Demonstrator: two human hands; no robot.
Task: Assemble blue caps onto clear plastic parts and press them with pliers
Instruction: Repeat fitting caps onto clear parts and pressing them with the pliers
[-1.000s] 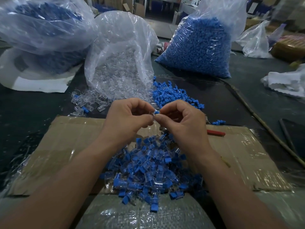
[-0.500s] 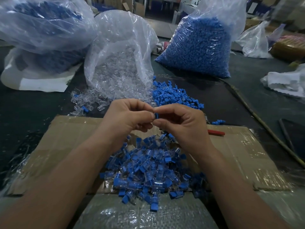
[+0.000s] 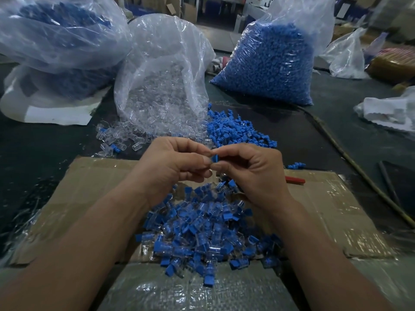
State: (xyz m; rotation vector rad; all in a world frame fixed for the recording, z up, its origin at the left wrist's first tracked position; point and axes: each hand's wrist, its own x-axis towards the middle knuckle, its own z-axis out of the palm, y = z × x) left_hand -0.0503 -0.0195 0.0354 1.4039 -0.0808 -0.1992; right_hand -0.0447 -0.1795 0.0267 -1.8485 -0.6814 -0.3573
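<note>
Both hands meet above the cardboard sheet [image 3: 94,187], wrists raised and fingers curled. The left hand [image 3: 177,162] and the right hand [image 3: 253,173] pinch one blue cap [image 3: 216,157] between thumb and forefinger tips; any clear part there is hidden. Below them lies a pile of capped clear parts [image 3: 202,232]. Bare dark tabletop [image 3: 33,153] lies left of the cardboard. Behind the hands, a bag of clear parts [image 3: 161,86] spills forward, loose blue caps [image 3: 233,129] lie just beside it, then a full bag of blue caps [image 3: 269,63]. A red handle [image 3: 295,180] shows past the right hand.
</note>
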